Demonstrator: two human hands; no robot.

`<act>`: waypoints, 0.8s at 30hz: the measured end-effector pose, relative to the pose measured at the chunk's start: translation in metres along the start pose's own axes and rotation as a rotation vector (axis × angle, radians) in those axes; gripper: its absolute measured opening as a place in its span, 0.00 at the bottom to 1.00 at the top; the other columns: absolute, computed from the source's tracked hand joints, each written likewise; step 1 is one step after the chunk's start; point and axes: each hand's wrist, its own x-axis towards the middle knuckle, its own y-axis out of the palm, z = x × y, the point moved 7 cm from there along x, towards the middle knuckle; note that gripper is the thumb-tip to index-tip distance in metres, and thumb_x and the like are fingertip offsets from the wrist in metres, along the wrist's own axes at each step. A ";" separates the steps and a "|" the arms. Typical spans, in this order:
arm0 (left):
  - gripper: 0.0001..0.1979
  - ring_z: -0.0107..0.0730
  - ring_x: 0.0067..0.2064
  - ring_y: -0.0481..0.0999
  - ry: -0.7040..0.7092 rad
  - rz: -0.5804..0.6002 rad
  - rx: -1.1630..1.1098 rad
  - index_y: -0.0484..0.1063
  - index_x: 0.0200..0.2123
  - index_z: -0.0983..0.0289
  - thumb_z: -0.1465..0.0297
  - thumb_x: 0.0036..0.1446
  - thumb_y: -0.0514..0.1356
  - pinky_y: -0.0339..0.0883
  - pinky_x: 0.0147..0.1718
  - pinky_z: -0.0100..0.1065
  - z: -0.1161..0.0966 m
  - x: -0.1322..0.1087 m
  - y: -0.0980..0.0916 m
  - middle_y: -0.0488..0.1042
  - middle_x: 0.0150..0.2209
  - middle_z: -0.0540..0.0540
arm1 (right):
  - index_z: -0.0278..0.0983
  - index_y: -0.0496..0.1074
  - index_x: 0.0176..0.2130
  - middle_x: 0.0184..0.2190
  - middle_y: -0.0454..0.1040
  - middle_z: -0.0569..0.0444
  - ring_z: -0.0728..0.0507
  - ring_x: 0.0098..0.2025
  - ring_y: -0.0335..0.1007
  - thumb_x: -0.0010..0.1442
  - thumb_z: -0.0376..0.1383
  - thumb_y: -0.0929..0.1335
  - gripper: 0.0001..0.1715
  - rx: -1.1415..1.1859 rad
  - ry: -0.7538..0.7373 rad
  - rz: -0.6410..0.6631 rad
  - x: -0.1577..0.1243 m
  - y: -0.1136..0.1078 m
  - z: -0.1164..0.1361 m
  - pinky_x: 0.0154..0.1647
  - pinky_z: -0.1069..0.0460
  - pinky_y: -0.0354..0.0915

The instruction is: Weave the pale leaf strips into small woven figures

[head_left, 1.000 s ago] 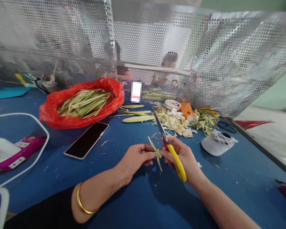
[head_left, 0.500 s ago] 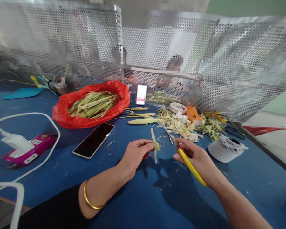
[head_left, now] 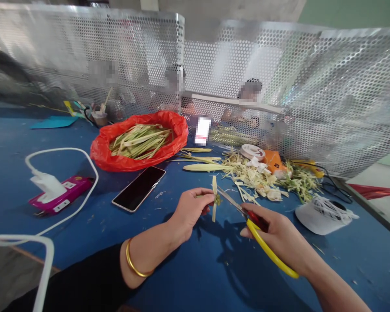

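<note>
Between thumb and fingers, my left hand pinches a small woven piece of pale green leaf strips, with one strip end pointing up and another down. A gold bangle circles that wrist. My right hand is wrapped round a pair of scissors with yellow and red handles. The scissor tips lie close to the upper strip of the woven piece; whether they touch it I cannot tell. Behind the hands, a heap of leaf scraps covers part of the blue table.
A red plastic bag holds long leaf strips. Nearby lie a phone, a magenta power strip with a white cable, a roll of tape and a white visor cap. People sit behind the perforated metal screen.
The scissors have come closer to the woven piece, their tips now by its upper strip. The whole view has shifted, so things appear further right.
</note>
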 end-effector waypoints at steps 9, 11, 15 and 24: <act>0.09 0.21 0.24 0.64 0.000 0.027 0.045 0.78 0.33 0.67 0.70 0.48 0.62 0.59 0.27 0.27 0.001 -0.002 0.004 0.72 0.25 0.50 | 0.38 0.79 0.39 0.28 0.77 0.57 0.44 0.30 0.69 0.49 0.40 0.71 0.16 -0.115 -0.025 0.094 -0.001 0.005 0.013 0.30 0.55 0.65; 0.09 0.20 0.24 0.64 0.006 0.031 0.044 0.78 0.33 0.67 0.70 0.48 0.62 0.59 0.27 0.26 0.001 -0.002 0.004 0.72 0.25 0.50 | 0.37 0.79 0.39 0.28 0.77 0.57 0.44 0.30 0.70 0.51 0.41 0.70 0.16 -0.157 -0.032 0.109 -0.002 0.006 0.018 0.30 0.55 0.65; 0.08 0.20 0.24 0.64 -0.002 0.026 0.041 0.78 0.32 0.67 0.70 0.48 0.63 0.60 0.27 0.26 0.002 -0.002 0.005 0.72 0.26 0.51 | 0.37 0.79 0.39 0.27 0.77 0.57 0.44 0.30 0.70 0.52 0.42 0.69 0.16 -0.216 -0.064 0.123 -0.001 0.006 0.025 0.30 0.56 0.65; 0.08 0.20 0.23 0.64 -0.016 0.007 0.039 0.78 0.33 0.67 0.71 0.48 0.63 0.59 0.26 0.25 -0.001 -0.002 0.004 0.72 0.25 0.51 | 0.37 0.79 0.41 0.26 0.75 0.58 0.45 0.30 0.69 0.52 0.42 0.69 0.18 -0.214 -0.086 0.118 -0.002 0.004 0.018 0.29 0.56 0.65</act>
